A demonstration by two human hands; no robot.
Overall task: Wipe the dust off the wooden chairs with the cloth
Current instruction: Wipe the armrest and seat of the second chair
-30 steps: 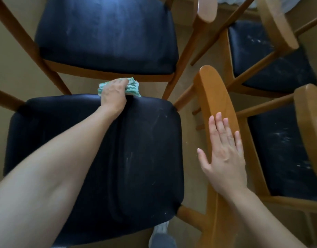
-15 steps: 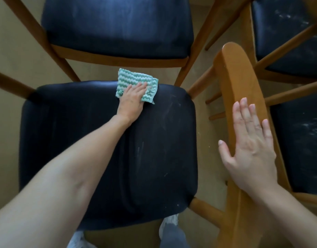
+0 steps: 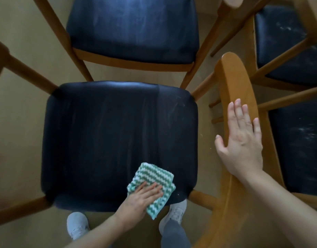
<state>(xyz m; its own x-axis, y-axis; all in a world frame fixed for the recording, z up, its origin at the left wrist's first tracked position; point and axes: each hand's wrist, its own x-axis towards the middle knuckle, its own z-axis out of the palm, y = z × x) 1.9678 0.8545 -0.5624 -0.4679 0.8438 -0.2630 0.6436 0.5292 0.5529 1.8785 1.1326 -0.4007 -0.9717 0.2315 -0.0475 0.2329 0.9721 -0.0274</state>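
Observation:
A green-and-white striped cloth [image 3: 155, 179] lies folded on the near right part of a dark padded seat [image 3: 109, 136] of a wooden chair. My left hand [image 3: 139, 199] presses flat on the cloth's near half. The seat shows faint dust streaks toward its far right corner. My right hand [image 3: 241, 145] rests open, fingers spread, on the curved wooden backrest [image 3: 232, 81] of that chair, to the right of the seat.
A second chair with a dark seat [image 3: 134, 27] stands just beyond. Two more dusty dark seats [image 3: 286, 45] [image 3: 300, 145] sit at the right behind the backrest. Wooden legs and rails cross between them. My shoes [image 3: 77, 224] stand on the beige floor below the seat.
My left hand has dragged the cloth from the seat's far edge back to its near right edge. The right hand stays on the backrest.

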